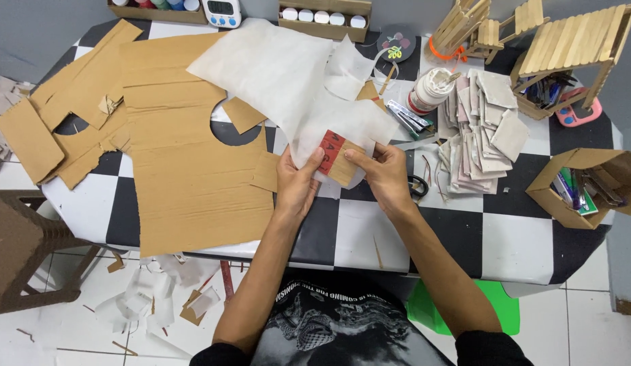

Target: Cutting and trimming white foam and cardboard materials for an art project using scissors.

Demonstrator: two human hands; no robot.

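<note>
Small red-and-tan cardboard piece (pixel 337 157) pinched between left hand (pixel 296 186) and right hand (pixel 384 177), both grips closed on it, above checkered table (pixel 512 237). Partly wrapped in white paper sheet (pixel 288 74); wrapping seemingly unfinished. Cut brown cardboard (pixel 187 176) alongside.

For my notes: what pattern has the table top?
Black and white checks on the table, clearest in the head view.

A black-and-white checkered counter (pixel 512 251) carries the things. Left of the scissors (pixel 418 188) lies cardboard (pixel 187 169); right of them, a pile of paper squares (pixel 481 129).
</note>
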